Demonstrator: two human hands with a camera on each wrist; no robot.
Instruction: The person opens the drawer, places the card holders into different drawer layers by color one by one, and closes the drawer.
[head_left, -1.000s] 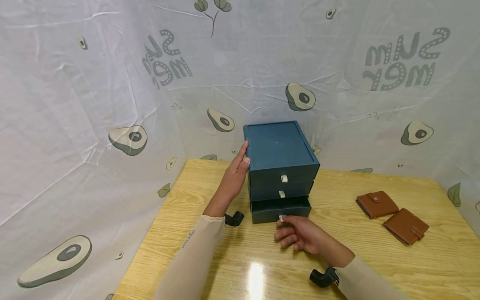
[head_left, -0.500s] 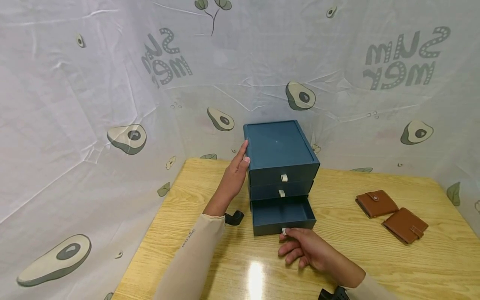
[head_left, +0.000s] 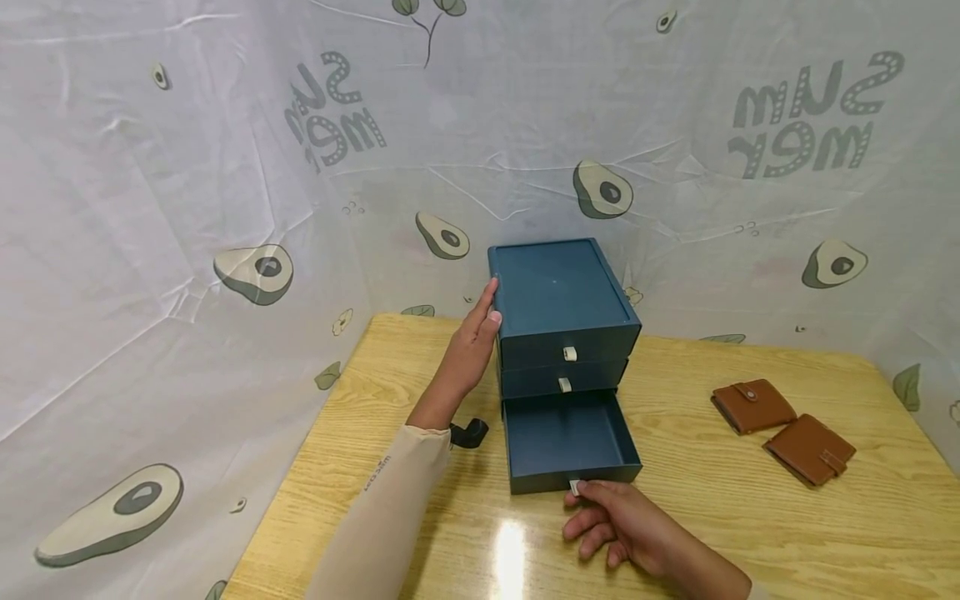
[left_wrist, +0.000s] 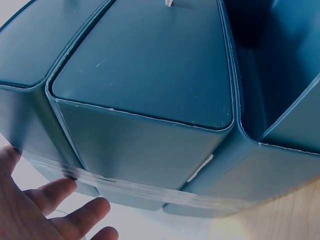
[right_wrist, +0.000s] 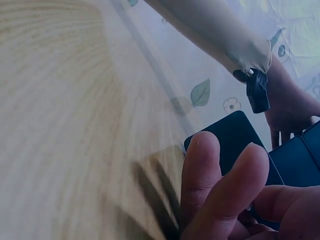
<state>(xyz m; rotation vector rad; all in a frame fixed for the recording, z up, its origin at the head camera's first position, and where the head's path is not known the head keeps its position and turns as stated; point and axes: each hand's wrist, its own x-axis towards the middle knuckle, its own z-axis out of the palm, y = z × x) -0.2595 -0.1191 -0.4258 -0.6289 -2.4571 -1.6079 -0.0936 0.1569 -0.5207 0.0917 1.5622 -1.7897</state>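
A dark blue three-drawer desktop organizer [head_left: 558, 287] stands on the wooden table. Its bottom drawer [head_left: 570, 433] is pulled well out and looks bare inside, while the upper two are closed. My right hand [head_left: 630, 525] pinches the small white pull tab [head_left: 575, 487] of that drawer between thumb and index finger, the other fingers loosely bent. Against the organizer's left side rests my left hand [head_left: 468, 346], fingers extended. In the left wrist view, fingertips [left_wrist: 60, 190] touch the side wall near a strip of clear tape [left_wrist: 150, 187].
Two brown leather wallets [head_left: 753, 406] lie on the table [head_left: 697, 517] to the right, one partly against the other. A pale cloth [head_left: 225, 167] printed with avocados hangs behind and to the left of the table.
The bottom drawer has slid farther out toward me, drawn by my right hand on its tab. My left hand has stayed against the organizer's side.
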